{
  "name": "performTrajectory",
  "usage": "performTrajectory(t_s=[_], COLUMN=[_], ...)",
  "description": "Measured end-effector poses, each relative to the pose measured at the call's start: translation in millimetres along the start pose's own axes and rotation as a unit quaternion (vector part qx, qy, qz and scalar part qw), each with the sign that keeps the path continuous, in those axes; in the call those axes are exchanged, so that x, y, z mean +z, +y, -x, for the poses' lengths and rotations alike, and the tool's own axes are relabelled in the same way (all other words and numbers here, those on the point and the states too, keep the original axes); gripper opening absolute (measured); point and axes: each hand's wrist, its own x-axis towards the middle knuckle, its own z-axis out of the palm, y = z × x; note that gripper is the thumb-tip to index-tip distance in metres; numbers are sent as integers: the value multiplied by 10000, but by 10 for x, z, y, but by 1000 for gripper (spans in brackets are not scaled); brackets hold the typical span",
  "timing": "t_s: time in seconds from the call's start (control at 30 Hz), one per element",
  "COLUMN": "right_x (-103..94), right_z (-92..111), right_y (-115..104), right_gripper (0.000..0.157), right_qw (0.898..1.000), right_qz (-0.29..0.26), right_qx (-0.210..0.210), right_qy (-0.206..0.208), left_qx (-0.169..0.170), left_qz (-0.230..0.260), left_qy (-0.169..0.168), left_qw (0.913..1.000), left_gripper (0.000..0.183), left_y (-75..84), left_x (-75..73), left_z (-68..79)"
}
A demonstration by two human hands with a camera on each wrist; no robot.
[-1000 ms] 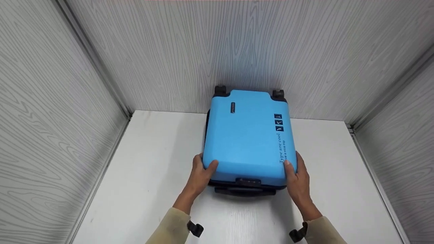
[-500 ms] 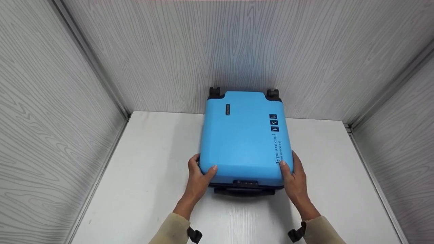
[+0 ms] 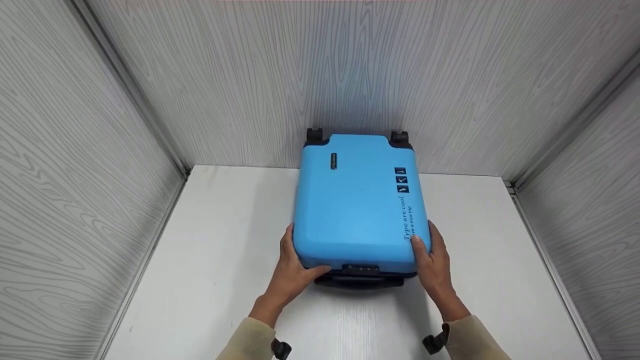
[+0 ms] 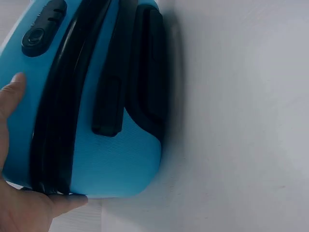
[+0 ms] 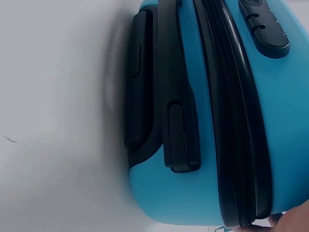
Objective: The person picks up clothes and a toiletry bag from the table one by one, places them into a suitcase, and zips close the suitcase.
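Note:
A bright blue suitcase [image 3: 357, 205] lies flat, its black wheels [image 3: 314, 136] toward the back wall and its top end facing me. Gripping its near left corner is my left hand [image 3: 291, 274], fingers along the side and thumb stretched over the near end beside the combination lock [image 3: 361, 270]. At the opposite near corner my right hand [image 3: 434, 265] holds on, thumb on the upper face over the printed lettering, fingers against the side. Both wrist views show the black carry handle [image 4: 110, 96] folded down and the zip seam [image 5: 231, 96] running closed.
The suitcase rests on a white panel [image 3: 220, 240]. A grey wood-grain wall [image 3: 240, 90] stands right behind the wheels, and further walls [image 3: 65, 200] rise at left and right.
The suitcase has shifted slightly left and squared up, both hands moving with it. My left thumb has slid from the upper face down to the near end by the lock.

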Motion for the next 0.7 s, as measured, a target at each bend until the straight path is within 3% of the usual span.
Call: performTrajectory(t_s=[0.1,0.23,0.3,0.43,0.6,0.7], right_x=[-58,-170,-215,-272,-301,-320], right_z=[5,13,6,1,-18,-43], right_y=[-1,21,43,81,138,175], right_gripper=[77,74,74,77,73,62], right_qw=[9997,9988,9983,9975,9971,9967], right_qz=[-12,-46,-81,-160,-212,-89], right_qx=[105,299,379,476,441,421], right_qy=[-212,-397,-426,-492,-584,-684], left_qx=[168,850,1306,1929,2209,2286], left_qz=[-271,-1197,-1753,-2856,-3800,-4078], left_qy=[63,290,443,564,225,-33], left_qw=[9995,9887,9748,9371,8980,8840], left_gripper=[134,128,124,112,103,101], left_y=[60,161,223,355,522,601], left_x=[-7,4,1,-17,-29,-19], left_z=[28,54,52,38,3,-20])
